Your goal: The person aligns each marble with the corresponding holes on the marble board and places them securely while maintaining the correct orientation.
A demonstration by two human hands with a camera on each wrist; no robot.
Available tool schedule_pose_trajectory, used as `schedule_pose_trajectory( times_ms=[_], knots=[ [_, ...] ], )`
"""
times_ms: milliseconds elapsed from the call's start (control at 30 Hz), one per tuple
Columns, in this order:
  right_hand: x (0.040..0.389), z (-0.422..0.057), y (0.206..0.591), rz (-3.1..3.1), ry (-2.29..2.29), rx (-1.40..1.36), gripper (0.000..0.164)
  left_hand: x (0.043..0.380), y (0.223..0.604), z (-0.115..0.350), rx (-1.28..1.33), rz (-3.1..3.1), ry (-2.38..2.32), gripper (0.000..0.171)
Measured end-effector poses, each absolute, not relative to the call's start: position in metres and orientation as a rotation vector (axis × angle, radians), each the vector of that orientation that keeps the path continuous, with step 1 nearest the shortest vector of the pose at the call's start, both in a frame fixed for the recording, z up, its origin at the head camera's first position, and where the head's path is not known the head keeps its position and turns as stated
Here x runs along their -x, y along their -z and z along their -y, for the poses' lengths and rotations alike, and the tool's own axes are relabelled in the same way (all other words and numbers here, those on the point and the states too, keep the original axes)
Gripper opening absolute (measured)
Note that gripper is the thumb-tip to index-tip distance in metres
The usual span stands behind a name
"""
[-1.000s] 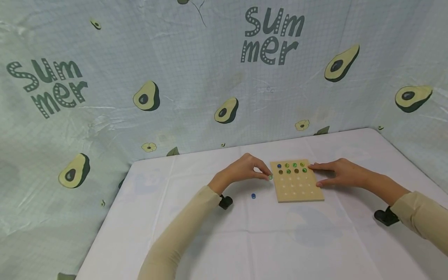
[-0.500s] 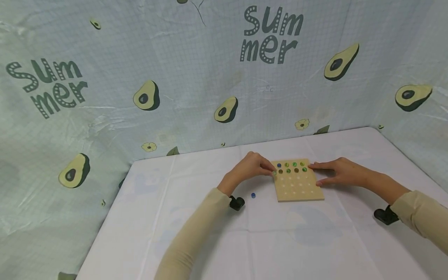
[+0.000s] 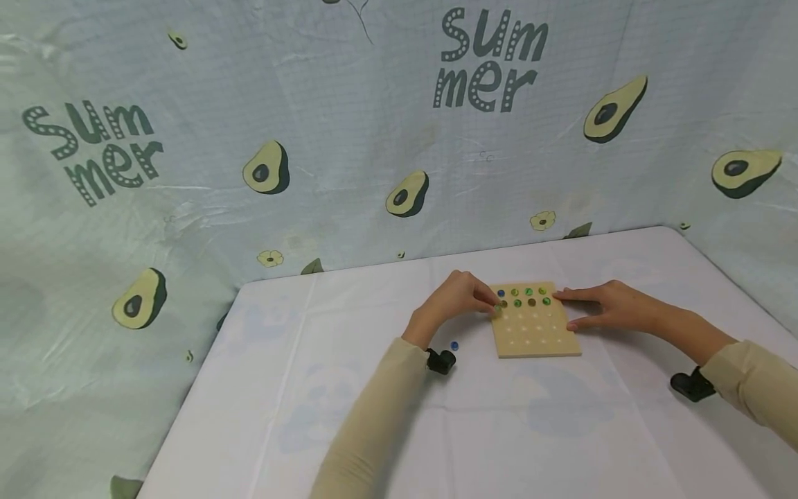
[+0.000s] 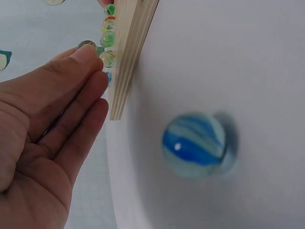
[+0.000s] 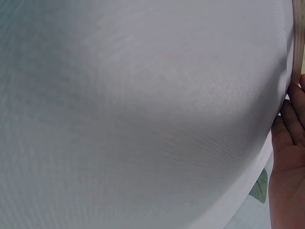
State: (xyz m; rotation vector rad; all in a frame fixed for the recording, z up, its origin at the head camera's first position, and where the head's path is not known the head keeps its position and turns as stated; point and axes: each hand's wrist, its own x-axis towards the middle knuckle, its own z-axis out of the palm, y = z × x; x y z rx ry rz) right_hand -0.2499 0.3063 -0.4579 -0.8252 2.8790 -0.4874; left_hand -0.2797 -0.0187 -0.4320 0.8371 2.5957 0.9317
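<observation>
A square wooden board [image 3: 536, 339] with rows of small hollows lies on the table. Several glass marbles, including a blue one [image 3: 501, 293], fill its two back rows. My left hand [image 3: 458, 300] is over the board's left edge, pinching a small glass marble [image 4: 86, 44] between thumb and fingertips. Its fingers partly cover that marble. Along the board's right side, my right hand [image 3: 614, 307] rests with extended fingers, the thumb and a finger touching the edge. In the right wrist view only part of this hand shows, beside the board's edge. The front hollows hold no marbles.
A loose blue-and-white marble [image 4: 193, 145] lies on the table [image 3: 499, 430], left of the board and close to the left wrist. Behind the table hangs a pale cloth [image 3: 337, 138] printed with avocados. Dark wrist cameras sit below both wrists.
My left hand has moved right with the pinched marble, from beside the board to over its left edge. The right hand stays at the board's right side. The view has shifted slightly.
</observation>
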Motion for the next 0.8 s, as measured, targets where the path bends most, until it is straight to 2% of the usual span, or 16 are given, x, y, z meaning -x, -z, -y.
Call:
schedule_pose_trajectory(
  times_ms=[800],
  knots=[
    [0.249,-0.305,0.456,-2.859,0.496,0.779,0.075,0.269,0.437,-0.004,-0.714,-2.773,-0.762,0.016]
  ],
)
